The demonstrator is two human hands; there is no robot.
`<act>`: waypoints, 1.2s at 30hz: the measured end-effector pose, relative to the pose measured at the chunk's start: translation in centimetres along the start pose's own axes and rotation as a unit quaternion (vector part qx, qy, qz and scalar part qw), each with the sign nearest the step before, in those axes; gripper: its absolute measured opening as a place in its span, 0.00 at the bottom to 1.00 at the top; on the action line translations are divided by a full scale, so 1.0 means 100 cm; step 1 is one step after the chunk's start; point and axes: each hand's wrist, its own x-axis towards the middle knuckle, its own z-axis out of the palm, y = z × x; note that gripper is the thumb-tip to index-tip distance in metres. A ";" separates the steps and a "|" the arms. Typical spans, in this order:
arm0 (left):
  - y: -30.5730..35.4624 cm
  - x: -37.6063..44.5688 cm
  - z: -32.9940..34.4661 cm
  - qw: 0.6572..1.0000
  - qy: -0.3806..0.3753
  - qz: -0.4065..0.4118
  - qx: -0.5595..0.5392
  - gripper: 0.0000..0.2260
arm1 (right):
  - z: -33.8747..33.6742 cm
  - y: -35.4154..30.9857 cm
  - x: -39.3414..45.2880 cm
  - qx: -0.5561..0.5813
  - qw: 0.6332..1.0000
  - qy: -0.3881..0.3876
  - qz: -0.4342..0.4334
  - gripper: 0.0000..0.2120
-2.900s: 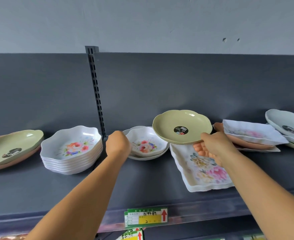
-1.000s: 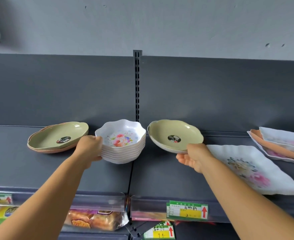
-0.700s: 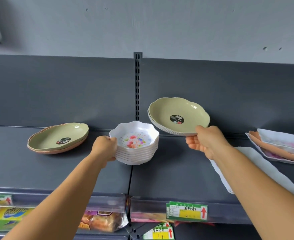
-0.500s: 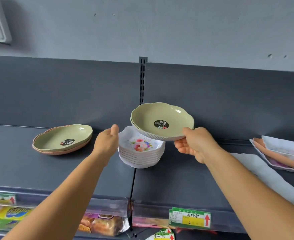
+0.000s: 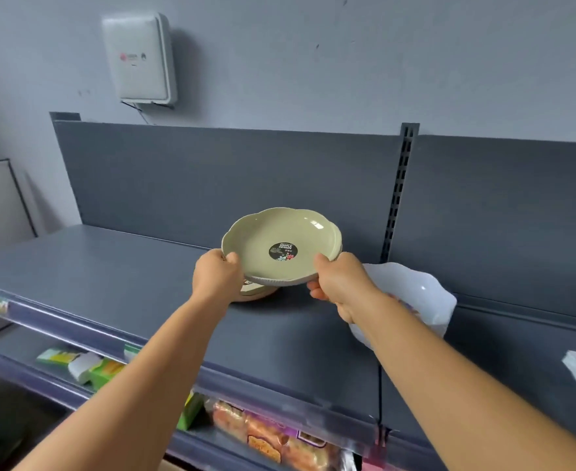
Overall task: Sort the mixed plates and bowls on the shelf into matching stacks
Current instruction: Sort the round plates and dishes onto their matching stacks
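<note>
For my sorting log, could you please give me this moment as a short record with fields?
held item: green scalloped plastic plate with a round black sticker
left hand: grip on the plate's left rim
right hand: grip on its right rim
below: stack of like plates on the dark grey shelf, mostly hidden
right: stack of white scalloped bowls, behind the right forearm

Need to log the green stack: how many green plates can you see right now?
2. One green plate is held in the air by the left hand and right hand. A second green plate lies on the shelf just beneath, mostly hidden; more may lie under it.
</note>
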 end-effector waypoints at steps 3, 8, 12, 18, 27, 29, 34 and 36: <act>-0.016 0.026 -0.013 0.998 0.022 -0.032 0.055 0.13 | 0.036 0.001 0.011 -0.045 0.999 0.005 0.002 0.21; -0.035 0.058 -0.019 0.988 0.039 -0.075 0.128 0.15 | 0.071 0.009 0.035 -0.110 0.994 -0.005 0.015 0.22; -0.056 0.078 -0.018 0.991 -0.009 -0.086 0.100 0.12 | 0.088 0.019 0.052 -0.155 0.987 0.009 0.037 0.24; -0.071 0.086 -0.015 0.995 -0.041 -0.067 0.054 0.08 | 0.104 0.028 0.067 -0.138 0.990 0.000 0.022 0.22; -0.071 0.070 -0.006 0.990 -0.094 -0.051 0.095 0.11 | 0.097 0.041 0.054 -0.154 0.986 0.064 0.030 0.20; -0.068 0.059 -0.003 0.988 -0.102 -0.048 0.101 0.12 | 0.089 0.048 0.045 -0.166 0.984 0.067 0.027 0.20; -0.062 0.043 -0.001 0.984 -0.109 -0.030 0.137 0.18 | 0.074 0.051 0.027 -0.187 0.981 0.057 0.013 0.22; -0.058 0.035 -0.002 0.980 -0.103 0.005 0.173 0.20 | 0.068 0.049 0.020 -0.225 0.973 0.049 -0.011 0.23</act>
